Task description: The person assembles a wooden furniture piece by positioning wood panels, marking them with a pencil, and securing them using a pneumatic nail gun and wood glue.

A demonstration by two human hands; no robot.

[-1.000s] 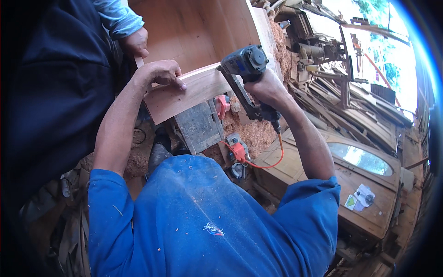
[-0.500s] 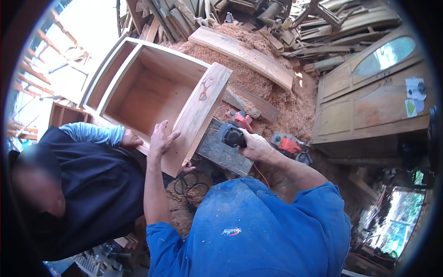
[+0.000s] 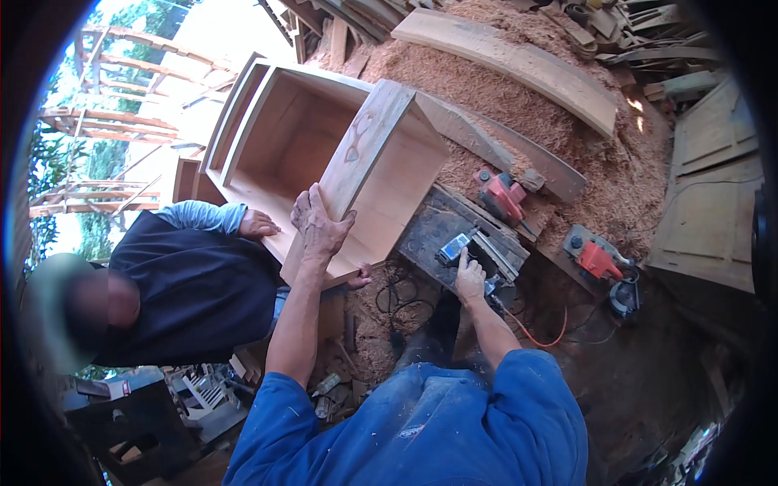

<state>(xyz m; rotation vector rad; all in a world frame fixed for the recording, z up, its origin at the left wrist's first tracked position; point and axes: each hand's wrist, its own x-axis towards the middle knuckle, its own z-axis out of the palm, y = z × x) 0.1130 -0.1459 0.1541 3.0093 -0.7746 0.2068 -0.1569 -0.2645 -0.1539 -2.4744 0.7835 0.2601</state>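
Observation:
A large open wooden box lies on its side, tilted, with one panel edge towards me. My left hand grips that panel edge from above. My right hand is low on a dark workbench slab, closed around the handle of a grey-blue power tool that rests on the slab. A person in a dark top with a light blue sleeve stands at the left, with one hand on the box's side and fingers under its lower edge.
A heap of sawdust with a curved plank fills the top right. Two red power tools and an orange cable lie near the bench. Wooden door panels lie at the right, with scrap and clutter by my feet.
My right hand has carried the power tool down from the box's edge onto the bench slab. My left hand has shifted up along the panel edge. My head has turned.

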